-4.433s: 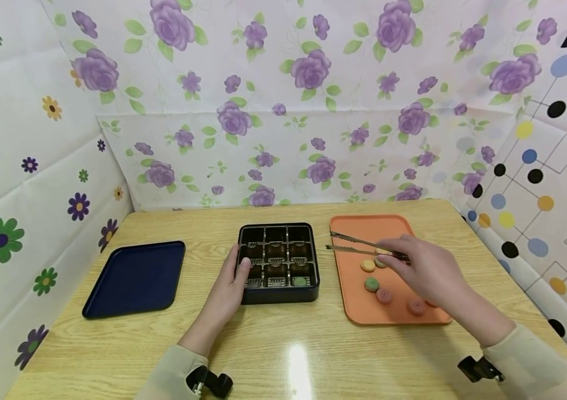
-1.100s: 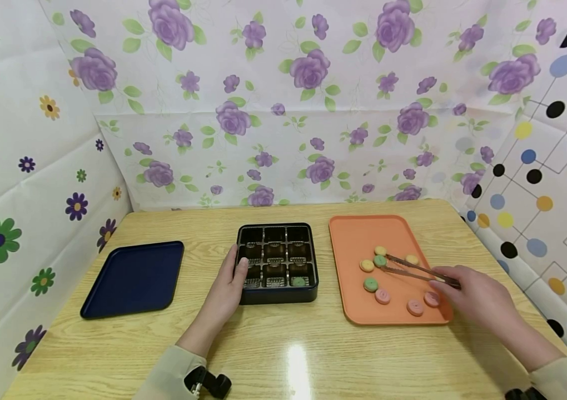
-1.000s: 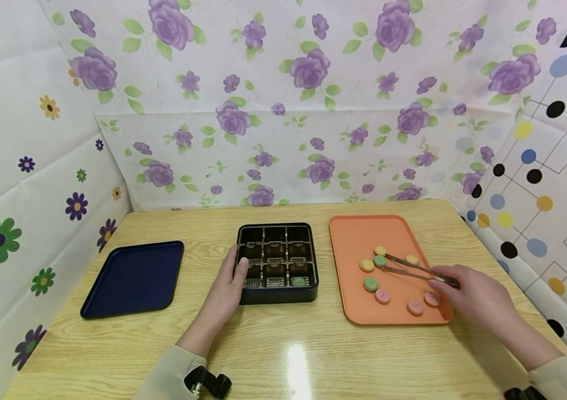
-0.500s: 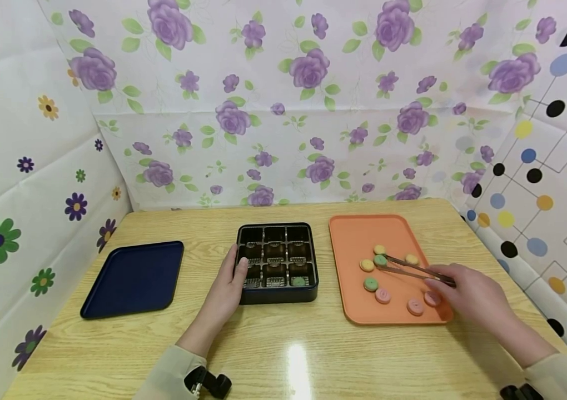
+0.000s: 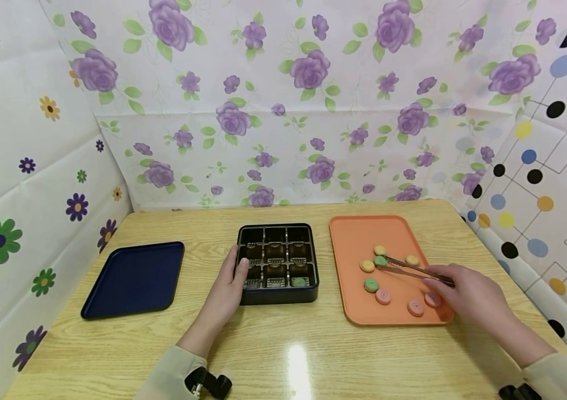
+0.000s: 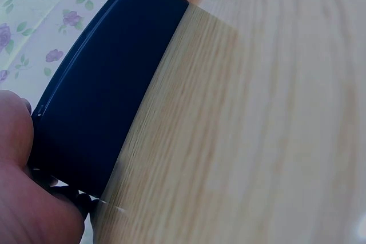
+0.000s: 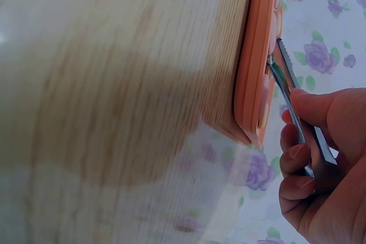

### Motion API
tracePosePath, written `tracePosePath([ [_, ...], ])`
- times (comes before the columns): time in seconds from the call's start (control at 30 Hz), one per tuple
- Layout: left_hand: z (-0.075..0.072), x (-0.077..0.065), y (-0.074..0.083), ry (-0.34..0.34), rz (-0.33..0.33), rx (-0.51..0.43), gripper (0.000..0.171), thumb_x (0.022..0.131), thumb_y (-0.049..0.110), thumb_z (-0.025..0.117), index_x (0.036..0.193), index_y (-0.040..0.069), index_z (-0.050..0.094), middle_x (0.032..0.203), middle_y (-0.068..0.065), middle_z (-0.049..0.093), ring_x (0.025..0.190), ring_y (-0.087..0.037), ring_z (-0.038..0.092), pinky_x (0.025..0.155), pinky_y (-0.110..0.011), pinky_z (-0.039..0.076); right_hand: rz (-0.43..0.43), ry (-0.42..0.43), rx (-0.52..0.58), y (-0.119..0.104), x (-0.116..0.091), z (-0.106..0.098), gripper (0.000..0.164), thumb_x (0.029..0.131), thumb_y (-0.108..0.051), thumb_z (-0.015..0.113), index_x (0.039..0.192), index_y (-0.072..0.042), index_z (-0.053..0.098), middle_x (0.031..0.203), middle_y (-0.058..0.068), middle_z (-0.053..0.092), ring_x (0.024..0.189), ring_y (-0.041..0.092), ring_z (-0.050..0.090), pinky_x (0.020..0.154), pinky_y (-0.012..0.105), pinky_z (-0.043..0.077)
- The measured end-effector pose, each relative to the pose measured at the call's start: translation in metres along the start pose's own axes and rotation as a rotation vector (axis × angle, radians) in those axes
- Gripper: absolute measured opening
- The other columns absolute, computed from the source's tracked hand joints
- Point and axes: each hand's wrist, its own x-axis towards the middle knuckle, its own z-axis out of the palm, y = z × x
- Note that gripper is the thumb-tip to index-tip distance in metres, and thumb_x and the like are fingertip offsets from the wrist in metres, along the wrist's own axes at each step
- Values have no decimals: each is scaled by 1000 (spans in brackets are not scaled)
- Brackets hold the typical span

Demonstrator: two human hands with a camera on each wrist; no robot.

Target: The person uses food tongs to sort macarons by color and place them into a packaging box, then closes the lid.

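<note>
My left hand (image 5: 224, 282) holds the left side of a black box (image 5: 278, 296) divided into compartments, thumb over its rim. In the front right compartment lies a green macaron (image 5: 299, 282); the others show bare liner. My right hand (image 5: 471, 293) grips metal tongs (image 5: 423, 271) low over the orange tray (image 5: 356, 233). Their tips are right at another green macaron (image 5: 379, 260), among yellow macarons (image 5: 367, 266). In the right wrist view, thumb and curled fingers wrap the tongs (image 7: 311, 141). The left wrist view shows the box's dark side (image 6: 103, 84).
Nearer on the orange tray lie one more green macaron (image 5: 371, 285) and several pink macarons (image 5: 416, 308). A dark blue tray (image 5: 135, 280) is on the left of the wooden table (image 5: 243, 355). Patterned cloth walls (image 5: 283, 155) close off the back and sides.
Since the oldest frame, the right hand has moved right and the tongs' tips have come from the tray's left edge to the green macaron. Lately the tongs barely shifted; the left hand stays.
</note>
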Motion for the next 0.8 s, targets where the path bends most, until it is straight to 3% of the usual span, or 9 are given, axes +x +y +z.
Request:
tracePosePath([
  [0.57,0,0,0,2,7,-3,84,117,65,31,180,18,2,185,-14,3,169,-40,4,132,-67,11,7,5,5,-4,-1,-4,36,108,-36,77,133,-11,82,121,18,80,101,42,76,72,58,59],
  [0.8,0,1,-1,-2,-5,-5,86,116,68,31,180,19,1,185,-11,2,169,-38,4,132,-66,11,9,21,0,-5,1,-7,36,108,-36,77,133,-11,82,121,18,79,101,42,75,67,53,57],
])
